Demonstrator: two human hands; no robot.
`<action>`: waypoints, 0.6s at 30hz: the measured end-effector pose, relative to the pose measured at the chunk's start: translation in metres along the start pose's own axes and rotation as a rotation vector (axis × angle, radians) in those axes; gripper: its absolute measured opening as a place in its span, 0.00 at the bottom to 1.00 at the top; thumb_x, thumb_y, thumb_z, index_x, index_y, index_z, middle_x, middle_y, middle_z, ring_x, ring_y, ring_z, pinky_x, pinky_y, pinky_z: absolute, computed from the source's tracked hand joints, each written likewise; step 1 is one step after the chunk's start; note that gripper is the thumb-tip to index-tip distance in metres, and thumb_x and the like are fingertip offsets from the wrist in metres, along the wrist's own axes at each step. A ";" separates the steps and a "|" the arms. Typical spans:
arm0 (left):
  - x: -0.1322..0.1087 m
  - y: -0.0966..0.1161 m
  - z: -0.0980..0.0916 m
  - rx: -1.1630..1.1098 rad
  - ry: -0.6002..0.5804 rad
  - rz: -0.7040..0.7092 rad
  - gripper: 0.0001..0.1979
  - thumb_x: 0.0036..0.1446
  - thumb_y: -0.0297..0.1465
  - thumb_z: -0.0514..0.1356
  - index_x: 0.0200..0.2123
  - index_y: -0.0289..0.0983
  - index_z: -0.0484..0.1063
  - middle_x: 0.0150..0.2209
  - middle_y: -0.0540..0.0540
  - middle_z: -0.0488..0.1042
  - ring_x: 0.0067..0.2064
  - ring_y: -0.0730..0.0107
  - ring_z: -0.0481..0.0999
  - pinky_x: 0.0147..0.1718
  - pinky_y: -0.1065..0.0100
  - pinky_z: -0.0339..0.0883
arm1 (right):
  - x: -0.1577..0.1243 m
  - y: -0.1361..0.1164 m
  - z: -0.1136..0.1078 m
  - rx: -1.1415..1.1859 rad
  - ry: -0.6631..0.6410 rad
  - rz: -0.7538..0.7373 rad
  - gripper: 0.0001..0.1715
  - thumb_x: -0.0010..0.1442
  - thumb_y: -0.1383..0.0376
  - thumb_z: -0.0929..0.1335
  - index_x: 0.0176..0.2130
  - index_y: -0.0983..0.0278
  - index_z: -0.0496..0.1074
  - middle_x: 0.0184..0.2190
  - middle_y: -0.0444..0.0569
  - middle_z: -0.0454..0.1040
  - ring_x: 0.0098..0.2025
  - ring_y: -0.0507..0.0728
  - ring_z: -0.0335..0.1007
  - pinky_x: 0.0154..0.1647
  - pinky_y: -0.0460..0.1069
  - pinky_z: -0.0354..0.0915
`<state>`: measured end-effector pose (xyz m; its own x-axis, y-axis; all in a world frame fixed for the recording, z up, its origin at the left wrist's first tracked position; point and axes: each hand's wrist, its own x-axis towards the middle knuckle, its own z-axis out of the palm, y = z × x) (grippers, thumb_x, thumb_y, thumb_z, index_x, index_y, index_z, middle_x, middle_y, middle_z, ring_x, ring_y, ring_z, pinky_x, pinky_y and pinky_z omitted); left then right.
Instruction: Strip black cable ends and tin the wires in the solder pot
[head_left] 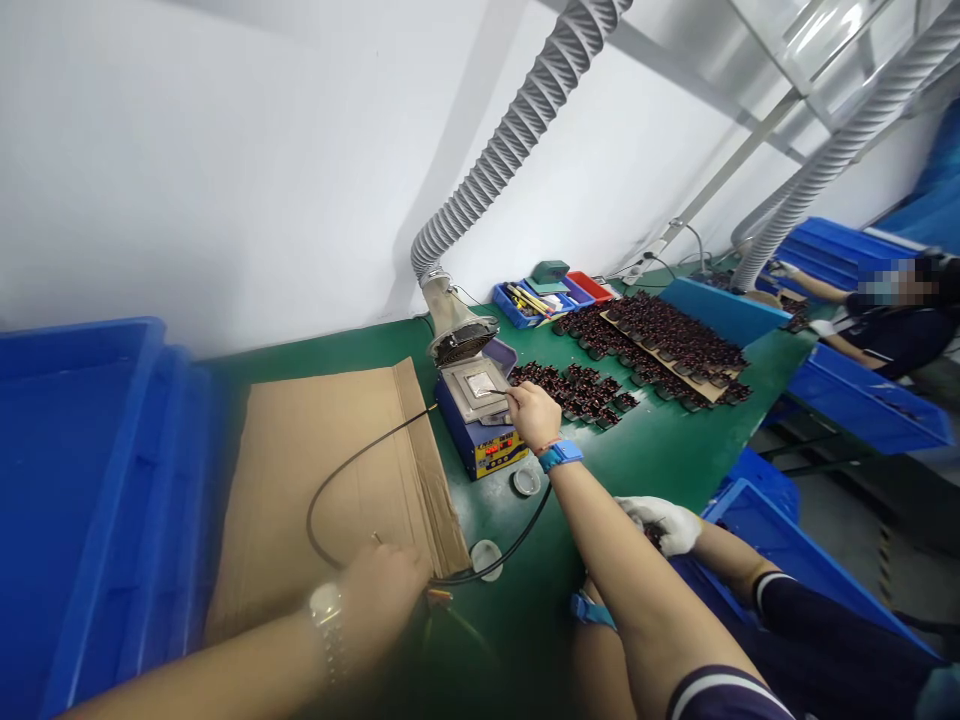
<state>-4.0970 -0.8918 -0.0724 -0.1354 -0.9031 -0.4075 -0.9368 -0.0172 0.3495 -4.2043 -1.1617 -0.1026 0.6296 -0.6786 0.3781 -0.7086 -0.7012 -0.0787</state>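
Note:
My left hand [386,595], wearing a metal watch, is at the front edge of the cardboard, smeared by motion. Its fingers look closed round a black cable [309,515], with coloured wire ends [439,596] showing beside it. My right hand [534,415], with a blue watch band, reaches over the solder pot [495,435]. It pinches a thin dark item [496,392], too small to name, whose tip is at the bright solder bath [480,385]. The cable loops over the cardboard and passes beneath my right forearm.
An exhaust hose [495,150] hangs over the pot. Small round dishes [526,481] stand before it. Cardboard [322,440] and stacked blue bins [82,500] lie left. Dark coil-like parts [667,340] crowd the right. A co-worker's gloved hand [671,525] is close to my right forearm.

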 end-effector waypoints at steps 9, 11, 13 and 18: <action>-0.016 0.014 -0.014 -0.117 -0.165 0.015 0.06 0.48 0.22 0.54 0.27 0.32 0.71 0.32 0.35 0.75 0.35 0.51 0.74 0.31 0.59 0.64 | -0.011 -0.075 -0.060 0.448 0.043 -0.415 0.14 0.59 0.66 0.59 0.44 0.63 0.69 0.39 0.50 0.70 0.42 0.53 0.65 0.43 0.48 0.63; -0.017 0.015 -0.010 -0.396 -0.161 0.056 0.03 0.48 0.26 0.54 0.26 0.34 0.67 0.28 0.40 0.75 0.31 0.60 0.73 0.27 0.65 0.64 | -0.006 -0.102 -0.071 0.514 -0.037 -0.625 0.19 0.58 0.68 0.60 0.50 0.63 0.64 0.48 0.52 0.66 0.51 0.55 0.59 0.51 0.52 0.59; -0.016 0.013 -0.006 -0.795 -0.152 0.007 0.03 0.51 0.28 0.51 0.27 0.35 0.62 0.24 0.47 0.73 0.20 0.74 0.68 0.20 0.73 0.60 | -0.009 -0.119 -0.084 0.542 -0.069 -0.687 0.22 0.58 0.68 0.60 0.52 0.63 0.60 0.54 0.52 0.59 0.56 0.56 0.51 0.55 0.55 0.54; -0.014 0.004 -0.012 -1.516 0.128 -0.073 0.10 0.55 0.37 0.48 0.29 0.35 0.56 0.27 0.48 0.72 0.12 0.86 0.56 0.12 0.78 0.47 | -0.059 -0.113 -0.112 0.671 0.151 -0.243 0.15 0.58 0.70 0.59 0.44 0.60 0.68 0.45 0.52 0.68 0.49 0.56 0.62 0.49 0.54 0.61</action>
<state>-4.0953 -0.8846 -0.0547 -0.0025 -0.9095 -0.4156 0.2751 -0.4002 0.8741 -4.1972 -1.0182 -0.0122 0.6594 -0.4832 0.5759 -0.1756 -0.8439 -0.5069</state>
